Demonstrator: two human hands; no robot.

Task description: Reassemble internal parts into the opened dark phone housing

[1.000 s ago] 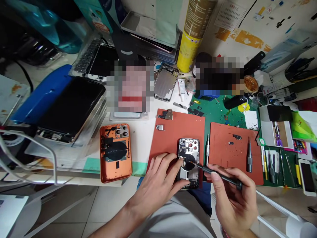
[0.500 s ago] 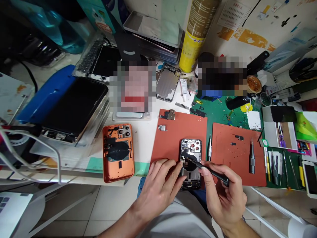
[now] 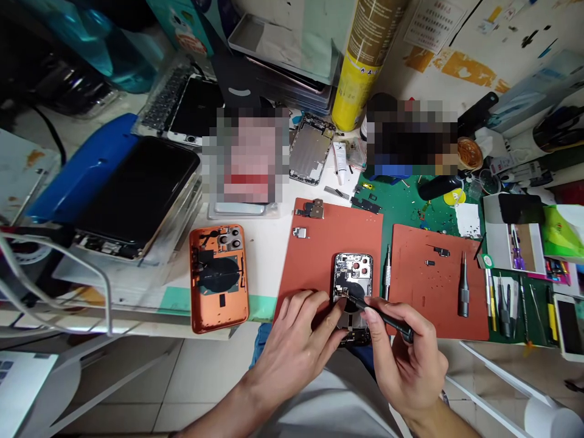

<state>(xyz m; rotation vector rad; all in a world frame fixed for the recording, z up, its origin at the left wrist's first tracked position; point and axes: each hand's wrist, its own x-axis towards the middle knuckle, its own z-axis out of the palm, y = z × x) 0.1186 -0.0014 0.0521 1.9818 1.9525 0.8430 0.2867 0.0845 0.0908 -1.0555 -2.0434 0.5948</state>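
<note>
Fingers of the right hand (image 3: 408, 359) grasp a black tool (image 3: 387, 319) — it has come in from the right, its tip now nearer the left side of the open phone housing (image 3: 366, 286). Left hand (image 3: 298, 340) lies over the housing's lower left, fingers bent; we can't tell if they grip or only press. We read this as close work at one spot, both hands nearly meeting.

Housing sits on the left red mat (image 3: 310, 267), near edge of the worktop (image 3: 262, 243). Above it we see a camera module (image 3: 316, 208) and a small silver part (image 3: 300, 232); orange shell (image 3: 214, 319) lies off left — a silver tool (image 3: 387, 271) just right.
</note>
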